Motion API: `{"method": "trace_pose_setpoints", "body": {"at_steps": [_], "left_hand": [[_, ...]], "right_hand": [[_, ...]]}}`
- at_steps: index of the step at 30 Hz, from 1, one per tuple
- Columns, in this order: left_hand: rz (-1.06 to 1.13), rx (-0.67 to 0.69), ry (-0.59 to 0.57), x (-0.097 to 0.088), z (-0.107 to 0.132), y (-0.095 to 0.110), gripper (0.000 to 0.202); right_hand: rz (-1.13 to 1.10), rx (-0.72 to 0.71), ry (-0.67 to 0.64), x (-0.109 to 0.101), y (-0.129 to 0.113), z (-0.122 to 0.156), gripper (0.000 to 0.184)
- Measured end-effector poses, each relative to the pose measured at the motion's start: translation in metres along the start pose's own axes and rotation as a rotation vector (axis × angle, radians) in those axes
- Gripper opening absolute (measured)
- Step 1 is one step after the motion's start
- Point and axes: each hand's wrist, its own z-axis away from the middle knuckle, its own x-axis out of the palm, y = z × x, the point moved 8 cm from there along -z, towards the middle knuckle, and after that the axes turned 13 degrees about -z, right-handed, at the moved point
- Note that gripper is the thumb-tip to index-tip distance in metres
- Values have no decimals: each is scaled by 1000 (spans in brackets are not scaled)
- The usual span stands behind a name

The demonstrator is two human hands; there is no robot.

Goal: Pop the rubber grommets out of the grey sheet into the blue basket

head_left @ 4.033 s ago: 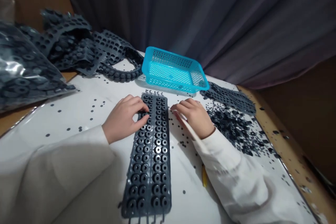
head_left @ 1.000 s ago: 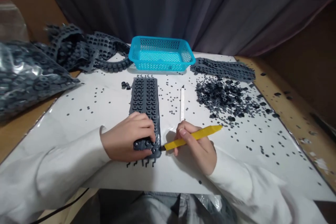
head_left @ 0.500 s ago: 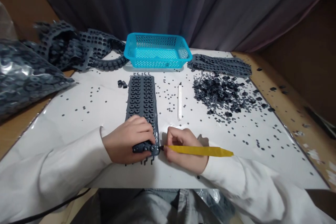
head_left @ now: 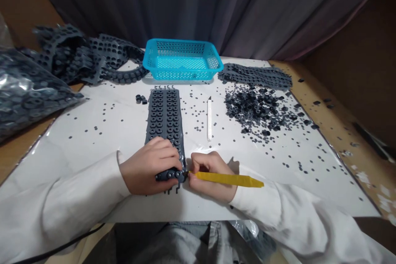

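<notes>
A long dark grey rubber sheet (head_left: 162,119), moulded with rows of ring-shaped washers, lies lengthwise on the white board (head_left: 80,144). My left hand (head_left: 149,172) grips its near end, fingers curled over the rubber. My right hand (head_left: 210,178) holds a yellow utility knife (head_left: 229,179) almost level, its dark tip at the sheet's near right edge. Touching or a small gap there, I cannot tell. Farther up, a slim white pointed tool (head_left: 209,119) lies beyond my right hand.
A turquoise perforated plastic basket (head_left: 181,75) stands at the back. To its left lie heaped rubber sheets (head_left: 71,53) and a plastic bag of them (head_left: 27,95). Loose black washers (head_left: 253,109) pile up at right, beside a rubber strip (head_left: 255,75); others are scattered.
The view has swung from tilted to level. My right hand has taken up the yellow knife, since turned almost level. My left hand has moved to the sheet's near end.
</notes>
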Motion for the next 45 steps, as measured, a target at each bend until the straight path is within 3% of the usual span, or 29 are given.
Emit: {"method": "trace_pose_setpoints", "body": {"at_steps": [7, 11, 15, 19, 22, 28, 33, 45], "left_hand": [[-361, 48, -82, -2, -9, 24, 9], [-627, 128, -129, 2, -14, 45, 18], [-728, 238, -97, 4, -13, 60, 26], [-754, 262, -31, 8, -8, 58, 29], [-675, 191, 22, 7, -5, 46, 31], [-230, -6, 97, 3, 4, 18, 20], [-18, -197, 81, 3, 12, 0, 13], [275, -590, 6, 9, 20, -29, 16]], "right_hand": [[-12, -15, 14, -1, 2, -3, 23], [-22, -12, 22, -1, 5, -3, 22], [-24, -21, 21, 0, 7, -3, 22], [9, -18, 33, -1, 11, -3, 22], [40, -15, 51, -2, 13, -3, 22], [53, -28, 67, -3, 13, -2, 22], [29, -27, 56, -2, 12, -2, 24], [28, 9, 47, -2, 13, -2, 22]]}}
